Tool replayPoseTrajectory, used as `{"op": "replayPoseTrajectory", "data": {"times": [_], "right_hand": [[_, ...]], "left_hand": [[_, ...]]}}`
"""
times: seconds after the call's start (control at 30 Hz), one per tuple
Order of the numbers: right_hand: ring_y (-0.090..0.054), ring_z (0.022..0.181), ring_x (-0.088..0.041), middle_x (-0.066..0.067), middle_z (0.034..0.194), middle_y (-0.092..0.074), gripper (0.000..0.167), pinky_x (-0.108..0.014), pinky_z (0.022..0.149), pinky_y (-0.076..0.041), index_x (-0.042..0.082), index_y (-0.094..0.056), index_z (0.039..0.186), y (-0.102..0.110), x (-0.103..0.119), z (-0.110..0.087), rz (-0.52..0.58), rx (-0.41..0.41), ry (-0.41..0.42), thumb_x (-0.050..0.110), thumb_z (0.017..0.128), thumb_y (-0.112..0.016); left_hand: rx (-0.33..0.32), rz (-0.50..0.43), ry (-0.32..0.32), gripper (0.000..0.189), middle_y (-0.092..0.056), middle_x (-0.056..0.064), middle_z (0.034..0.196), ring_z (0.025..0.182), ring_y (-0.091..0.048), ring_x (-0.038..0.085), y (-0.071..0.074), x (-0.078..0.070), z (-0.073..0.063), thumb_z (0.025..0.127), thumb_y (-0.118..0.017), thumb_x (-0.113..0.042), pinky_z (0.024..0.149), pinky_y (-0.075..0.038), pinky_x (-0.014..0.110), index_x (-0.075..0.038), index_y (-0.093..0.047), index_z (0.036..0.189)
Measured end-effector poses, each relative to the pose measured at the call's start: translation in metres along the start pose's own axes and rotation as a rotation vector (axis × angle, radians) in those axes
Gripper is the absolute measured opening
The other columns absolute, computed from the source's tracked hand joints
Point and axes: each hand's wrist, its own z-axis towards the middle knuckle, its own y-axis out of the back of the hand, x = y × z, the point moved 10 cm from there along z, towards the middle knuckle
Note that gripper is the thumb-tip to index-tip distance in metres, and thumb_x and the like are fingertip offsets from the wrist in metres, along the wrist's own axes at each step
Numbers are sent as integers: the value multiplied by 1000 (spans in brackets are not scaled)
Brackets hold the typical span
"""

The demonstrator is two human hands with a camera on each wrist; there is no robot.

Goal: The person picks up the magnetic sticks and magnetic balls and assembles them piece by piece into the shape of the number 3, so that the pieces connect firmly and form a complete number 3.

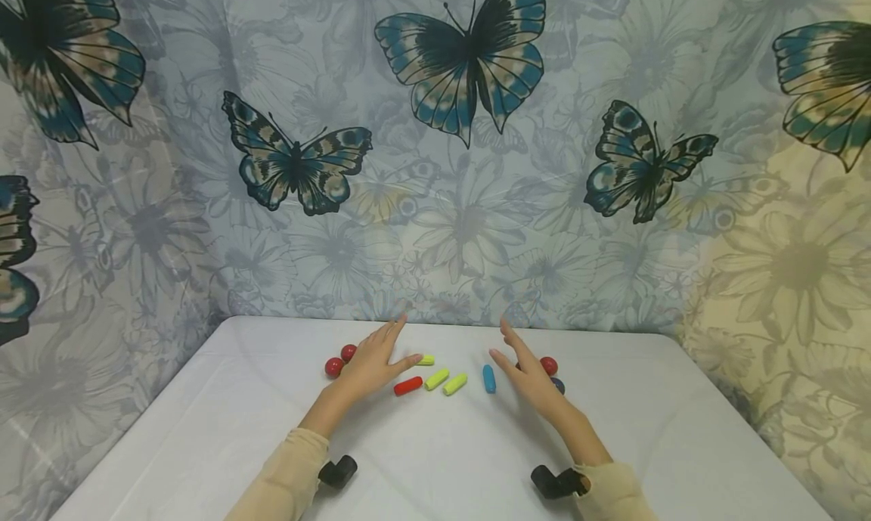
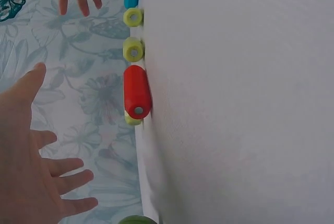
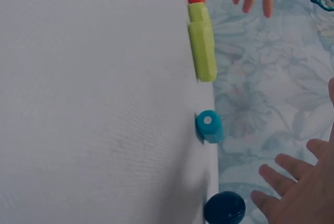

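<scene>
My left hand (image 1: 370,362) is held over the left part of the white table, its fingers straight and spread, holding nothing. Near its thumb are a red stick (image 1: 408,386) and several short yellow-green sticks (image 1: 455,384), one partly hidden behind the thumb. Two red balls (image 1: 334,367) sit to its left. My right hand (image 1: 534,381) is likewise held with extended fingers and an empty palm, a blue stick (image 1: 489,379) just left of it. Partly covered by that hand are a red ball (image 1: 548,366) and a dark blue ball (image 3: 224,207).
A white cloth covers the table (image 1: 435,460). Behind it hangs a butterfly-patterned curtain (image 1: 469,271). Black wrist cameras (image 1: 338,472) are strapped at both cuffs. A green rounded thing (image 2: 136,220) shows at the bottom of the left wrist view.
</scene>
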Motion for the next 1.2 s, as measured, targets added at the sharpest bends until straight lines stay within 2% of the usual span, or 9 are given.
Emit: {"op": "replayPoseTrajectory", "data": {"times": [0.23, 0.4, 0.57, 0.67, 0.8, 0.97, 1.2], "right_hand": [[-29, 147, -36, -14, 160, -29, 71, -60, 117, -23, 20, -15, 157, -1, -2, -6, 27, -2, -1, 48, 100, -47], [-34, 144, -36, -15, 155, -37, 64, -57, 116, -27, 14, -26, 154, 1, -3, -9, 41, -21, 23, 44, 102, -46], [-43, 139, -35, -14, 150, -45, 57, -55, 113, -34, 9, -37, 148, 8, -4, -13, 55, -40, 51, 42, 103, -44], [-48, 136, -31, -11, 147, -50, 53, -51, 110, -39, 10, -44, 145, 14, -3, -14, 50, -59, 63, 43, 103, -43], [-52, 132, -28, -8, 143, -55, 49, -49, 107, -42, 13, -50, 141, 24, -4, -15, 22, -88, 63, 43, 102, -45], [-54, 130, -24, -4, 138, -60, 47, -46, 107, -44, 18, -57, 136, 36, -11, -17, 2, -115, 25, 46, 99, -51], [-58, 126, -21, -2, 136, -62, 41, -31, 99, -50, 22, -59, 133, 48, -19, -23, 34, -116, 25, 42, 98, -56]], "left_hand": [[8, -7, -1, 88, -31, 12, 159, 146, -30, 35, -3, 2, -4, 89, -51, -68, 116, -28, 58, -23, -18, 157], [25, -64, -7, 89, -30, 12, 159, 146, -30, 36, -6, 1, -7, 88, -54, -67, 115, -29, 59, -23, -19, 157], [52, -131, -24, 86, -30, 10, 159, 146, -30, 35, -9, -1, -9, 88, -61, -59, 114, -31, 58, -26, -20, 156], [67, -168, -42, 86, -32, 10, 158, 146, -31, 34, -12, -2, -9, 87, -67, -51, 114, -31, 57, -27, -22, 156], [82, -220, -79, 85, -36, 13, 155, 145, -32, 35, -15, -4, -8, 86, -72, -42, 115, -30, 56, -20, -26, 155], [98, -253, -81, 84, -40, 15, 153, 142, -37, 36, -18, -4, -9, 85, -74, -38, 114, -32, 56, -18, -29, 154], [116, -298, -92, 77, -50, 14, 145, 132, -48, 32, -22, -3, -11, 85, -75, -34, 109, -40, 53, -16, -38, 150]]}}
